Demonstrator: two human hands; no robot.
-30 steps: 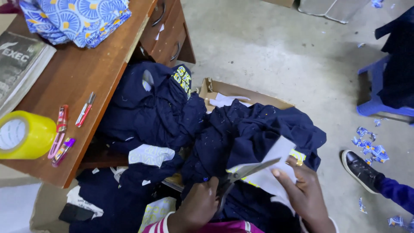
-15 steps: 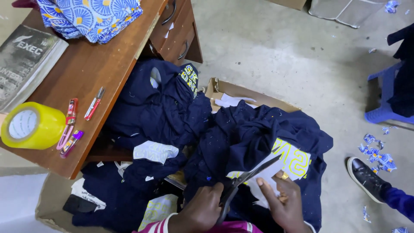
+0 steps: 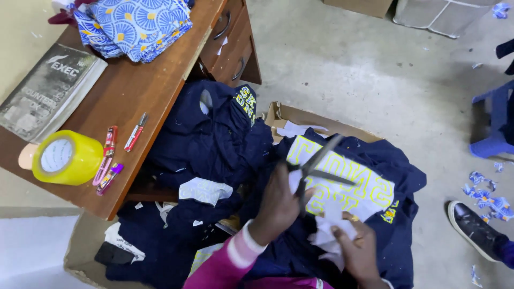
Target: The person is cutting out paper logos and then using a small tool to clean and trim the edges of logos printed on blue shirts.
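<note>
Down in front of the person, the left hand is closed through the handles of a pair of scissors, whose blades stand open in a V over the white and yellow lettering on a navy garment. That garment lies spread across a heap of dark clothes, partly over an open cardboard box. Just below the scissors, the right hand pinches a scrap of white backing paper, its fingers shut on the paper, which touches the garment's print. A pink and white striped sleeve covers the left wrist

To the left stands a wooden desk with drawers. On it lie a roll of yellow tape, a few small red and pink clips and pens, a worn grey book and a folded blue patterned cloth. More navy garments pile up between the desk and the box. On the concrete floor at the right, a dark shoe of another person rests near scattered blue scraps, with a blue stool beyond
</note>
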